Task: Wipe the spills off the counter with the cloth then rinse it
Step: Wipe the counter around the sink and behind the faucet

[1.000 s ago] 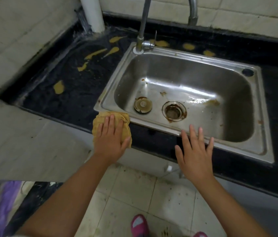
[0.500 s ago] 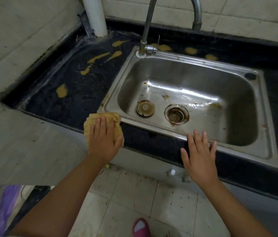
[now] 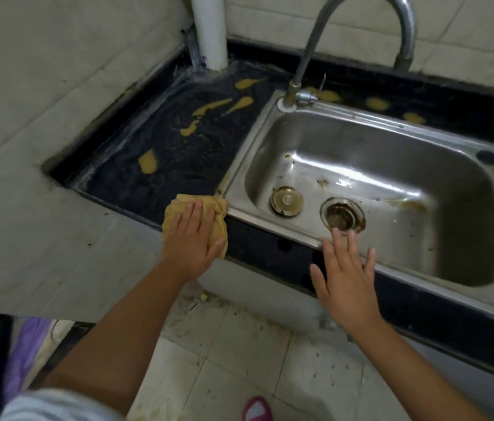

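Observation:
My left hand [image 3: 192,238] lies flat on a yellow cloth [image 3: 175,211], pressing it onto the black counter [image 3: 179,165] at its front edge, just left of the sink's near-left corner. Several yellow spills mark the counter: one blob [image 3: 148,161] behind the cloth, streaks [image 3: 212,107] farther back, and more blobs [image 3: 376,103] behind the sink. My right hand [image 3: 345,278] rests with fingers spread on the counter's front edge and the rim of the steel sink [image 3: 270,141], holding nothing.
A curved tap [image 3: 306,56] stands at the sink's back left corner. The basin holds a loose plug [image 3: 286,201] and an open drain [image 3: 342,214]. A white pipe [image 3: 210,31] rises in the back corner. Tiled walls border the counter on the left and rear.
My left hand has slid the cloth leftward along the counter's front edge. My right hand stays on the sink's front rim. My view has shifted slightly.

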Tool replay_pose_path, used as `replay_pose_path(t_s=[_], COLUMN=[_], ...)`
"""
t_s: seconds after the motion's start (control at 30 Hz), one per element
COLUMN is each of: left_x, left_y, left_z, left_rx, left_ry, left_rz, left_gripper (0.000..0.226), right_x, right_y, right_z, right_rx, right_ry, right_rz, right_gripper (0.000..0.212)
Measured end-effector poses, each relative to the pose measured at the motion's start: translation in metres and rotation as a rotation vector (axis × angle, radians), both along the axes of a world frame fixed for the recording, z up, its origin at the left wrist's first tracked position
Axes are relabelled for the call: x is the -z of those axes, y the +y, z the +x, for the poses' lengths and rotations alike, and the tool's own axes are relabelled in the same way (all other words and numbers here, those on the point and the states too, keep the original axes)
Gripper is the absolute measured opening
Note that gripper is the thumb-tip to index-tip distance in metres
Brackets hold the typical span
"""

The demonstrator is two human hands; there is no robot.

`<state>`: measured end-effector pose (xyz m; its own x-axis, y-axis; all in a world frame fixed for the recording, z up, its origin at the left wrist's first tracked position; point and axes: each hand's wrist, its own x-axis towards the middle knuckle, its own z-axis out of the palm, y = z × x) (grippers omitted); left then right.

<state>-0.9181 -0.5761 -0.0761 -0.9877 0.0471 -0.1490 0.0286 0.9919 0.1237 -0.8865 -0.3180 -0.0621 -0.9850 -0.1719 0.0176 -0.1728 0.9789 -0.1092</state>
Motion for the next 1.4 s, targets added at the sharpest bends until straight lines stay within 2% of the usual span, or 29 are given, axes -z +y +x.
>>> replay_pose_path(t_s=[0.07,0.13,0.2,0.33,0.47,0.6,0.73,0.87,0.93,1.0,1.07,1.13,1.17,1.23,1.33,1.4], left_x=[0.001,0.000,-0.001,0.001,-0.001,-0.005,-0.008,-0.018,-0.020,-0.018,-0.015,-0.012,-0.010,-0.014,-0.019,-0.023], left_y=[-0.007,-0.016,-0.027,-0.038,-0.042,-0.048,-0.045,-0.041,-0.042,-0.044,-0.046,-0.047,-0.050,-0.055,-0.060,-0.066], left_z=[-0.002,-0.005,-0.010,-0.018,-0.026,-0.039,-0.039,-0.041,-0.041,-0.042,-0.042,-0.047,-0.050,-0.064,-0.093,-0.111], left_rx=[0.015,-0.003,-0.034,-0.033,-0.028,-0.006,-0.001,0.004,0.010,0.003,0.032,0.074,0.096,0.139,0.254,0.233], left_ry=[0.001,-0.009,0.011,0.026,-0.053,-0.103,-0.128,-0.218,-0.274,-0.239,-0.178,-0.223,-0.238,-0.200,-0.223,-0.292], left_rz=[0.005,0.026,0.058,0.061,-0.016,-0.059,-0.015,-0.053,-0.073,-0.056,-0.087,-0.098,-0.094,-0.103,-0.106,-0.123], left_gripper=[0.120,0.107,0.098,0.094,0.100,0.114,0.131,0.106,0.109,0.115,0.093,0.068,0.064,0.068,0.090,0.073], right_x=[0.000,-0.001,0.003,0.013,0.023,0.017,0.018,0.018,0.020,0.022,0.021,0.017,0.014,0.011,0.015,0.018], right_y=[-0.029,-0.057,-0.083,-0.111,-0.111,-0.109,-0.112,-0.111,-0.109,-0.109,-0.113,-0.123,-0.131,-0.148,-0.159,-0.160], right_z=[-0.011,-0.025,-0.038,-0.049,-0.050,-0.051,-0.049,-0.050,-0.050,-0.050,-0.051,-0.056,-0.061,-0.076,-0.091,-0.089], right_rx=[-0.043,-0.101,-0.146,-0.193,-0.201,-0.173,-0.167,-0.200,-0.219,-0.202,-0.158,-0.120,-0.115,-0.133,-0.126,-0.116], right_ry=[0.051,0.099,0.102,0.028,0.064,0.002,0.007,0.009,0.003,0.024,0.041,0.074,0.066,0.079,0.037,0.016], right_rz=[0.046,0.084,0.102,0.096,0.092,0.066,0.036,0.027,0.013,0.006,-0.026,-0.069,-0.078,-0.068,-0.021,-0.001], right_gripper=[0.070,0.057,0.055,0.055,0.057,0.070,0.056,0.054,0.054,0.054,0.049,0.048,0.053,0.052,0.048,0.048])
